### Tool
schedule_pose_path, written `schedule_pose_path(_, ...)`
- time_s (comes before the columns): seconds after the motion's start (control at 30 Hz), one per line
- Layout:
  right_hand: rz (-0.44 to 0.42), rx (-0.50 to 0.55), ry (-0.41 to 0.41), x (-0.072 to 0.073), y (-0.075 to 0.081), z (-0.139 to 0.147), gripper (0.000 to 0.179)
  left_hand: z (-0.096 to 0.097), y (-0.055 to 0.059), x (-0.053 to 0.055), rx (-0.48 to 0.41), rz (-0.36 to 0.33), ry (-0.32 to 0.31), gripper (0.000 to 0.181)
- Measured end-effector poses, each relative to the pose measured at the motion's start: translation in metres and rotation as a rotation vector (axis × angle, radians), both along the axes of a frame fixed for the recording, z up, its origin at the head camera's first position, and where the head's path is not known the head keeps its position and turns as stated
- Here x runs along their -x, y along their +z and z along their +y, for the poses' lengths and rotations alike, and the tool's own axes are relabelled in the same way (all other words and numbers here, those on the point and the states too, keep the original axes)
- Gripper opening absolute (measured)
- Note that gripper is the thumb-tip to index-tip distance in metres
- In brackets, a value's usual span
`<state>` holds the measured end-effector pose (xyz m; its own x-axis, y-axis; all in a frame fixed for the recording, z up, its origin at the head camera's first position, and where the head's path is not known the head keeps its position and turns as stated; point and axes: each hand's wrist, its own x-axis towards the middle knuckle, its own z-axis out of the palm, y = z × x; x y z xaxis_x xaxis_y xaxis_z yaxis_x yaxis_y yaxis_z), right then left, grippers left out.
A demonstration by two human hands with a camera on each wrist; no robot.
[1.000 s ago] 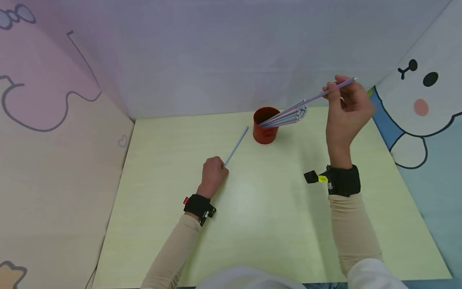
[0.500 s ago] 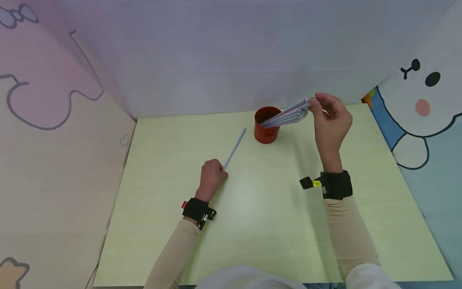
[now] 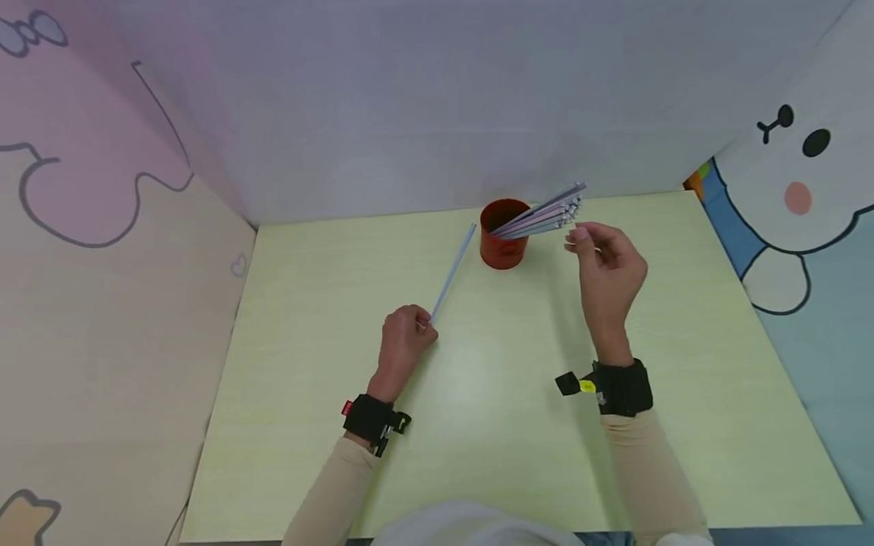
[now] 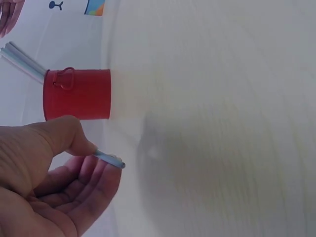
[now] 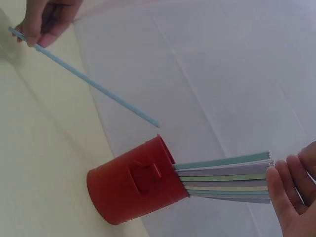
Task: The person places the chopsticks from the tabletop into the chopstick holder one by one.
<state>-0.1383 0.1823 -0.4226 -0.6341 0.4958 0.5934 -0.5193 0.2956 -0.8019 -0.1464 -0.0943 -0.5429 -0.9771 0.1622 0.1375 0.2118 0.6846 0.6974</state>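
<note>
My left hand [image 3: 406, 341] pinches a thin light-blue stick [image 3: 454, 275] near its lower end, between thumb and fingers. The stick slants up toward a red bucket-shaped cup [image 3: 504, 250], and in the right wrist view its far tip ends just short of the cup's rim. Out of the cup leans a bundle of thin pastel sticks [image 3: 539, 218], all tilted to the right. My right hand [image 3: 612, 277] is beside their outer ends, fingers loosely bent and holding nothing. From the left wrist, the blue stick's short end [image 4: 111, 159] pokes out past the thumb.
A pale yellow-green table [image 3: 505, 447] carries the cup near its back edge. A light fabric wall [image 3: 410, 114] rises close behind it, and printed cartoon panels stand at both sides. Each wrist wears a black strap [image 3: 624, 387] with a small camera mount.
My right hand has let go of a lilac stick, which now leans in the cup with the bundle, and has come down toward me. The left hand has shifted slightly nearer, its stick still pinched.
</note>
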Motion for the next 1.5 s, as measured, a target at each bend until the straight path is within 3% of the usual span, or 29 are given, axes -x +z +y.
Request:
schedule_pose_path(0.27,-0.131,0.051,0.184,-0.014,-0.026,-0.021,0.018,0.01,-0.003,-0.006,-0.081,0.164,-0.145,0.012)
schedule_pose_path(0.43,-0.171,0.091,0.287,-0.016,-0.048,-0.03,0.022,0.016,-0.004,-0.008,-0.081,0.215,-0.215,0.013)
schedule_pose_path(0.5,-0.182,0.083,0.307,-0.018,-0.049,-0.033,0.021,0.018,-0.003,-0.009,-0.077,0.233,-0.242,0.013)
schedule_pose_path(0.7,-0.174,0.071,0.313,-0.02,-0.05,-0.035,0.019,0.021,-0.001,-0.009,-0.053,0.275,-0.274,0.012)
schedule_pose_path(1.03,-0.188,0.175,0.349,-0.02,-0.049,-0.033,0.026,0.026,0.0,-0.008,-0.049,0.288,-0.329,0.014)
schedule_pose_path(1.2,-0.13,0.183,0.362,-0.017,-0.047,-0.028,0.024,0.026,-0.001,-0.007,-0.027,0.287,-0.313,0.015)
schedule_pose_path(1.5,-0.011,0.223,0.29,-0.014,-0.027,-0.003,0.023,0.012,-0.009,-0.002,0.025,0.239,-0.259,0.012)
